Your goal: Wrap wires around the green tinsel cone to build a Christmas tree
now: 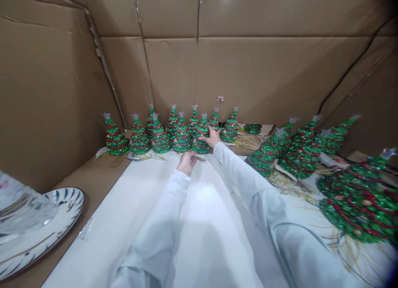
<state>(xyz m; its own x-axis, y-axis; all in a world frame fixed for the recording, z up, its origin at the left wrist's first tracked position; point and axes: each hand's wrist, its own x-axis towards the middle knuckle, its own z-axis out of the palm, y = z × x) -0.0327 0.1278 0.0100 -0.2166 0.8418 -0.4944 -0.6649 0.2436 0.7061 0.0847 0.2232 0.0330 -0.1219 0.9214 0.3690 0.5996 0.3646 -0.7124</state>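
Your right hand [212,137] is open, fingers spread against a green glitter Christmas tree ornament [201,135] in the standing row. Your left hand [187,163], curled, sits just in front of that tree, over straw-coloured wire ends [194,156]; whether it grasps them cannot be confirmed.

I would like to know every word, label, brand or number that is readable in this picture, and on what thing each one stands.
No readable text shows anywhere.
The glittery green Christmas tree ornaments show no label that can be read.
The cardboard wall shows no print.
The blue-patterned plate shows only painted strokes, no letters.
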